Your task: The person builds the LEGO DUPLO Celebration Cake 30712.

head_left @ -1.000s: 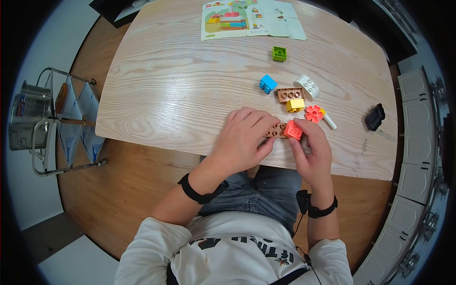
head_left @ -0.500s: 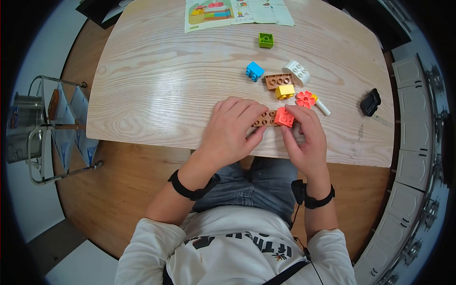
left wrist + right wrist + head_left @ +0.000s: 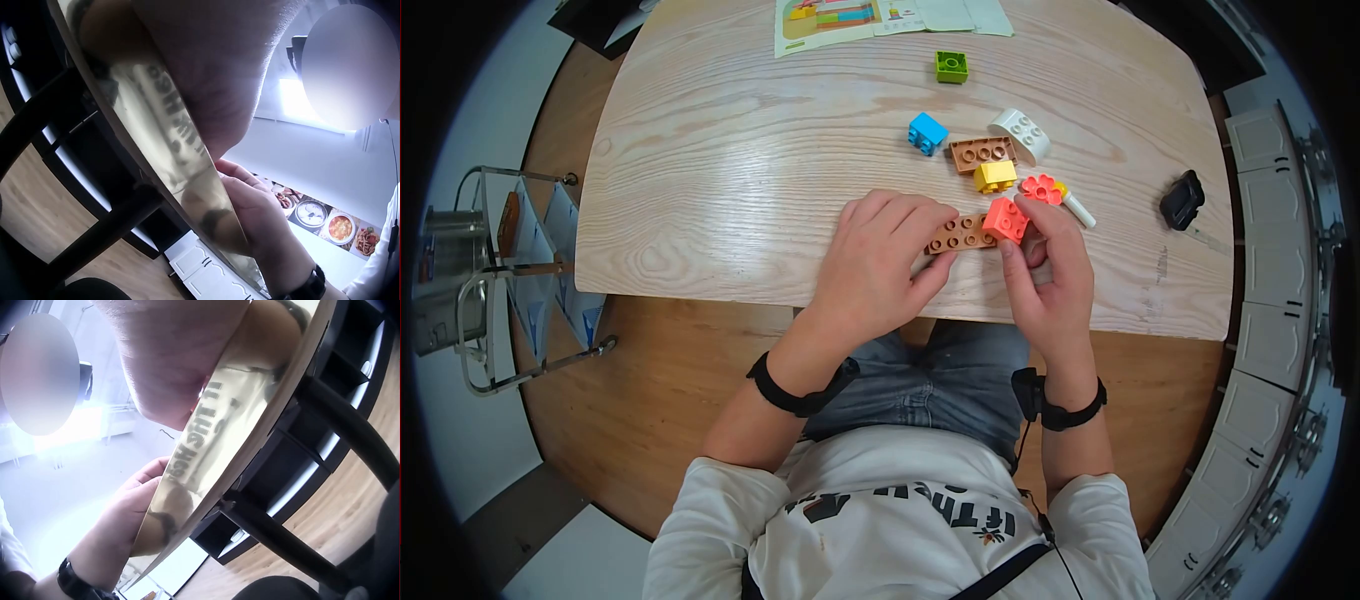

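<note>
The wooden table [image 3: 730, 200] carries everything and gives a firm, flat bed to press against, just beneath both palms. The left hand [image 3: 885, 245] lies over the far-left end of the brown stud plate [image 3: 962, 234], gripping it between thumb and fingers; the right hand [image 3: 1055, 260] pinches the coral brick [image 3: 1007, 220] between thumb and fingertips. The stud plate spans the gap between the hands, its middle studs bare, and should be light and stiff, with smooth plastic sides that could skid on the tabletop unless steadied; its long edges near the left end look the best hold, leaving the studs free. Just beyond the right fingertips, the loose brown brick [image 3: 983, 153] and the white curved brick [image 3: 1027, 136] would likely be as rigid and hard to harm, best taken by opposite sides. The coral brick, at the plate's right end and against the right fingertips, looks slightly tilted; whether it is seated on the studs I cannot tell. It too should be light and unyielding, best held by opposite side walls with the top left clear for pressing. Smaller in face, the yellow brick [image 3: 996, 177] lies ahead of the right fingertips and should handle alike.
</note>
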Motion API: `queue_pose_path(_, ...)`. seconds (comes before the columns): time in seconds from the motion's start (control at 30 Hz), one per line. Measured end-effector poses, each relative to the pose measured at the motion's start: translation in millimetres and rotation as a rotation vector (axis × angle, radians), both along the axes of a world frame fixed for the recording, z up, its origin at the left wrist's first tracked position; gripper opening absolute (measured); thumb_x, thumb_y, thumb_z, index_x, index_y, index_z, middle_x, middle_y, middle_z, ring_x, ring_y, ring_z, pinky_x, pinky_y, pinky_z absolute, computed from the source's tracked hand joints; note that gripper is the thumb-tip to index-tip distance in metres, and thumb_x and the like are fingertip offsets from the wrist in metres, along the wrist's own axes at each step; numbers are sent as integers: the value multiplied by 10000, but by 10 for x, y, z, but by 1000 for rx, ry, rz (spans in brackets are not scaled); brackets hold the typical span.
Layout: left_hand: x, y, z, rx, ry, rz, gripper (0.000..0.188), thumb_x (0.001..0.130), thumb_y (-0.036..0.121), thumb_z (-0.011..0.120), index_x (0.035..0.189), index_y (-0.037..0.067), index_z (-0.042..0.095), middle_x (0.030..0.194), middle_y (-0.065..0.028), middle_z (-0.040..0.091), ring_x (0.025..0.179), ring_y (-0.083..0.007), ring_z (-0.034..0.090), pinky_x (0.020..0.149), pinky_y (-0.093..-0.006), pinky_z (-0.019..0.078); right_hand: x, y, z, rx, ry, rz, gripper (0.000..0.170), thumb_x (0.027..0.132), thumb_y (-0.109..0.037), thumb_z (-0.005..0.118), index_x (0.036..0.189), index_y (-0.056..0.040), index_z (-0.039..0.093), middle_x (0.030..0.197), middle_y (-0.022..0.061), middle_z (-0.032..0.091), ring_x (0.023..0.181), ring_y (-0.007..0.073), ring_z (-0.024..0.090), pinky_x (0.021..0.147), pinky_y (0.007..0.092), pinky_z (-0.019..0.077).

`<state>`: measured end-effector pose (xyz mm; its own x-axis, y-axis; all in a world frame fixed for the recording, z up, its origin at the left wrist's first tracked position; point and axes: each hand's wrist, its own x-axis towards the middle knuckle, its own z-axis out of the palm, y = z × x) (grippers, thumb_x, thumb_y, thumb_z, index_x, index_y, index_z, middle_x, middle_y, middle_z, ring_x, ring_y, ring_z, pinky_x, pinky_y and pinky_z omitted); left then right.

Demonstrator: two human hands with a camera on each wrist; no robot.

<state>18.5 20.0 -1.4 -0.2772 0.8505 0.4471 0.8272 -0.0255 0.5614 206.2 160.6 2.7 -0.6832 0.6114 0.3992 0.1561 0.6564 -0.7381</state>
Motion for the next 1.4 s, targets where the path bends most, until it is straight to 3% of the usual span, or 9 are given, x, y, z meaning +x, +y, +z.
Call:
queue_pose_path(0.2,9,6,-19,20,-14,16,395,864,94,853,1242,81,741,1210,-95,759,1124,-333,693,987,-451,514,-15,1,-80,0,-39,-263,371,976,13,767,1341,-42,734,1379,156,660,958,186,702,769,309,588)
queue_pose_path(0.4,3,2,7,37,-17,8,394,865,107,861,1239,76,740,1214,-100,758,1123,-334,695,984,-453,518,-22,-8,-122,42,-21,-263,394,960,8,769,1346,-72,748,1468,168,602,1105,261,681,839,341,598)
queue_pose_path(0.5,-2,7,-1,36,-17,7,393,867,123,868,1234,75,739,1212,-101,758,1120,-335,695,982,-454,517,-58,-5,-58,256,-93,-208,462,948,-11,771,1401,-99,742,1526,152,604,1256,311,626,996,418,545)
queue_pose_path(0.6,5,-3,-15,35,-23,2,387,871,138,871,1230,78,738,1210,-99,757,1119,-335,693,979,-456,515,-65,1,-21,319,-220,-176,523,935,-38,777,1449,-124,730,1576,131,609,1357,334,561,1143,478,424)
queue_pose_path(0.7,7,-9,-2,26,-21,4,382,875,150,869,1227,86,737,1206,-94,757,1120,-334,689,980,-458,511,-98,-18,-13,432,-213,-168,529,937,-49,771,1457,-133,727,1575,120,631,1382,340,539,1200,489,356)
queue_pose_path(0.8,-7,-14,-2,18,-13,8,373,878,157,867,1223,92,739,1204,-88,758,1123,-333,686,985,-459,508,-160,33,-8,453,-177,-130,507,944,-46,774,1444,-115,728,1547,117,652,1395,344,534,1215,491,348)
queue_pose_path(1.0,-13,-16,3,13,-24,-3,369,881,155,864,1224,88,746,1192,-87,761,1112,-334,688,983,-459,505,-123,109,-112,268,-6,-215,372,961,-41,771,1331,-77,754,1431,138,686,1351,357,564,1169,472,414)
queue_pose_path(1.33,-12,-8,4,39,-36,-10,371,888,113,859,1236,60,743,1203,-120,756,1111,-334,694,1003,-434,520,-129,79,-131,266,-25,-226,249,943,-21,777,1185,-78,781,1352,137,686,1292,356,586,1116,456,455)
queue_pose_path(1.4,-22,-33,-11,61,-168,25,360,919,98,848,1258,54,734,1212,-116,754,1128,-294,698,1013,-409,535,-138,78,-142,229,-8,-230,242,933,-19,782,1166,-83,787,1352,130,687,1295,354,587,1110,454,457)
